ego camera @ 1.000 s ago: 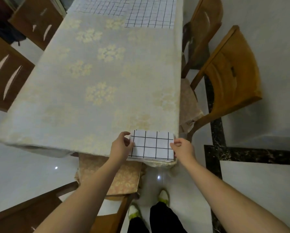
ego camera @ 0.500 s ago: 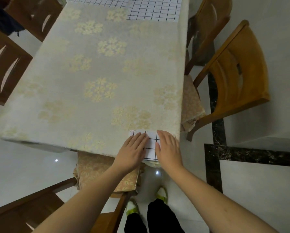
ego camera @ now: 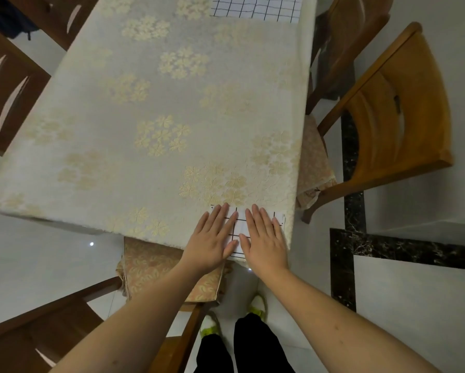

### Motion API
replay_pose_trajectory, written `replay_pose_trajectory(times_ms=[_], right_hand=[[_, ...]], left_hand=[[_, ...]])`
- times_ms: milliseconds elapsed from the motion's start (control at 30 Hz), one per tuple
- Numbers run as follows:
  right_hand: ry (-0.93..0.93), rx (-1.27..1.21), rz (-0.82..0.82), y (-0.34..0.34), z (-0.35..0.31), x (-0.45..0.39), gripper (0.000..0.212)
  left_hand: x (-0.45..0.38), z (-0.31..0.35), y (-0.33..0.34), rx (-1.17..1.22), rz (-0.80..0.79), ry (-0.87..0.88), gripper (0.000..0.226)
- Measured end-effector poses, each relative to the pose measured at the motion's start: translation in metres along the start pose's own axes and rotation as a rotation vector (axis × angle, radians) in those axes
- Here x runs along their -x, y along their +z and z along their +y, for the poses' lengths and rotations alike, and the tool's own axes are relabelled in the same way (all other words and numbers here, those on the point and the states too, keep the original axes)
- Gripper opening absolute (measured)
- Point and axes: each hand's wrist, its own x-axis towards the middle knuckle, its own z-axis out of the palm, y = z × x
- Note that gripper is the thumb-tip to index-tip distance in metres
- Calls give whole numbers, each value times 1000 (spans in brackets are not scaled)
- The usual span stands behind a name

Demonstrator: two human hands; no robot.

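On the table (ego camera: 145,103), both hands' straight fingers (ego camera: 220,219) press the folded grid cloth (ego camera: 236,230).

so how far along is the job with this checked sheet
Done: the checked sheet is folded small on the table, near corner. In hand: left hand and right hand press it flat. Left: maybe the other checked piece lying at the far end.

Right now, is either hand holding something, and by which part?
Nothing is held. The left hand and the right hand lie flat, fingers straight, pressing on top of the folded grid-patterned cloth at the table's near right corner.
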Motion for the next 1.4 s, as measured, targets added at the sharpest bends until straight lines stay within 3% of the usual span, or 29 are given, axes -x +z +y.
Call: replay_pose_trajectory(times_ms=[333, 500, 667, 1100, 1400], right_hand=[[60, -20, -34, -11, 8, 5, 71], [35, -26, -35, -38, 9, 4, 67], [-63, -73, -42, -83, -9, 14, 59], [-467, -35, 18, -117, -147, 63, 60], [-749, 89, 71, -115, -274, 158, 47]], left_hand=[[9, -12, -10, 13, -72, -151, 84], [6, -5, -41, 1, -206, -235, 73], [39, -4, -80, -29, -130, -313, 62], [203, -9, -148, -72, 141, -639, 65], [361, -44, -133, -30, 210, -918, 65]])
